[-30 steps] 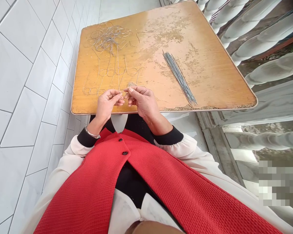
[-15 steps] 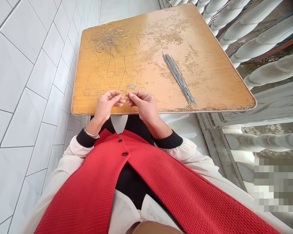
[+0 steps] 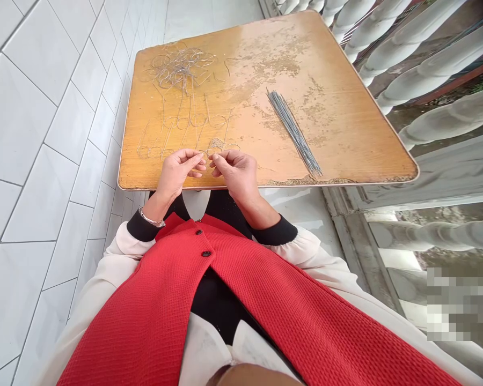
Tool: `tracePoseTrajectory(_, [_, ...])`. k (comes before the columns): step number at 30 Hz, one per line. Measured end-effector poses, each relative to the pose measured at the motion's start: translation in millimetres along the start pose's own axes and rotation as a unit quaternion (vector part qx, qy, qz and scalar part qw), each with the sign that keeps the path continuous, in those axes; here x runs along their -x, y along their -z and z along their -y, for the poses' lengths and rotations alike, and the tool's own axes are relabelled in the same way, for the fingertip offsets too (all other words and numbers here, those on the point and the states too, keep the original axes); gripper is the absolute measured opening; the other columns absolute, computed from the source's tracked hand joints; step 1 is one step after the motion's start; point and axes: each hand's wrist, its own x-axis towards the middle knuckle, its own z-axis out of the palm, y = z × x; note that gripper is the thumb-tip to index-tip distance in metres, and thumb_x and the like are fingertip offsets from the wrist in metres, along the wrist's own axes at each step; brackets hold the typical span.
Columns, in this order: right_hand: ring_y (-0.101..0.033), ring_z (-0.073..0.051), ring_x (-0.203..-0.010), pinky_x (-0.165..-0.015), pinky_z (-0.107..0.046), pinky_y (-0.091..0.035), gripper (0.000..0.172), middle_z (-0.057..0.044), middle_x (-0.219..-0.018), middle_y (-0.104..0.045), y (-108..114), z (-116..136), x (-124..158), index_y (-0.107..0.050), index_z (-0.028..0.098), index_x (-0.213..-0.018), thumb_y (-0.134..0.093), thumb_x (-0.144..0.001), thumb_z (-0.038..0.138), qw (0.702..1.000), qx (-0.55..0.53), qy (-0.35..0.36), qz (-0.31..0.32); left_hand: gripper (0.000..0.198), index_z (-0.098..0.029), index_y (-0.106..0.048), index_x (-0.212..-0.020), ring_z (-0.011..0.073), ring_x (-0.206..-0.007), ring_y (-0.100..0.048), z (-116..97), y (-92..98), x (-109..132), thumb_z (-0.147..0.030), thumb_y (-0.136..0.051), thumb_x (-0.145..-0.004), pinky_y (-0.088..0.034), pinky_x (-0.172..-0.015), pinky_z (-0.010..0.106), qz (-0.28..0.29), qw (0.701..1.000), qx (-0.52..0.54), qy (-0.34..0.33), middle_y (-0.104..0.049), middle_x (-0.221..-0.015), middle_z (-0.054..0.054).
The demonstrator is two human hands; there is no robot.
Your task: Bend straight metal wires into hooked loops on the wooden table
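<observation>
My left hand (image 3: 179, 172) and my right hand (image 3: 234, 172) hover over the near edge of a worn, varnished wooden tabletop (image 3: 346, 147). Their fingertips nearly meet, and both seem to pinch a thin wire (image 3: 207, 158), though the fingers hide most of it. Just beyond them lies a row of looped wire pieces (image 3: 185, 131). A tangled heap of wire loops (image 3: 181, 67) sits at the far left of the board. A neat bundle of straight metal wires (image 3: 293, 134) lies to the right of my right hand.
White floor tiles (image 3: 64, 161) run along the left. A white balustrade (image 3: 410, 64) with turned pillars stands along the right. My red waistcoat (image 3: 145, 316) and cream sleeves fill the bottom of the view, with a silver bracelet (image 3: 152, 218) on my left wrist.
My fingertips have drawn closer together over the wire, and my right hand has moved slightly toward me. The whole view has shifted a little with my head.
</observation>
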Motion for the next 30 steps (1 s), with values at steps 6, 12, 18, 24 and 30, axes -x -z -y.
tracePoseTrajectory(6, [-0.058,-0.010,-0.055,-0.057,-0.026,-0.053,0.040,0.000,-0.073,-0.070,2,-3,5,-0.075,0.019,-0.084,-0.077,-0.083,0.060,0.999,-0.025,0.009,0.031,0.018,-0.016,-0.067,-0.075,0.0055,-0.062,-0.067,0,0.6,-1,-0.015,-0.071,-0.093,-0.052,-0.059,0.016,-0.005,1.000,-0.004,-0.009,-0.072,-0.072,-0.002])
tracePoseTrajectory(12, [-0.065,-0.015,-0.070,-0.069,-0.032,-0.058,0.033,-0.003,-0.089,-0.073,31,-23,15,-0.075,0.022,-0.103,-0.072,-0.091,0.053,0.982,0.102,0.146,-0.058,0.027,-0.015,-0.063,-0.068,0.0070,-0.057,-0.065,-16,-13.3,-17,-0.007,-0.067,-0.094,-0.042,-0.053,0.019,0.038,0.995,-0.078,0.046,-0.070,-0.067,0.000])
tracePoseTrajectory(18, [-0.070,-0.020,-0.078,-0.073,-0.036,-0.061,0.022,-0.008,-0.100,-0.073,78,-42,7,-0.074,0.024,-0.102,-0.061,-0.095,0.041,0.936,0.276,0.178,-0.125,0.036,-0.014,-0.055,-0.063,0.0044,-0.053,-0.063,-27,-67.8,-58,-0.004,-0.062,-0.097,-0.034,-0.052,0.018,0.116,0.972,-0.160,0.127,-0.063,-0.060,-0.002])
tracePoseTrajectory(24, [-0.072,-0.027,-0.092,-0.087,-0.047,-0.061,0.019,-0.011,-0.106,-0.075,98,-47,-19,-0.074,0.025,-0.100,-0.060,-0.094,0.034,0.905,0.376,0.174,-0.092,0.032,-0.013,-0.055,-0.070,0.0049,-0.058,-0.063,-32,-101.5,-74,-0.009,-0.059,-0.102,-0.044,-0.060,0.016,0.109,0.951,-0.216,0.194,-0.062,-0.064,0.000])
tracePoseTrajectory(30, [-0.068,-0.035,-0.112,-0.100,-0.057,-0.056,0.028,-0.017,-0.121,-0.074,96,-49,-24,-0.076,0.021,-0.112,-0.055,-0.095,0.028,0.874,0.449,0.180,-0.051,0.011,-0.012,-0.068,-0.104,0.0093,-0.074,-0.074,-30,-52.1,-67,-0.015,-0.058,-0.102,-0.056,-0.069,0.020,0.098,0.949,-0.300,0.024,-0.077,-0.106,0.008])
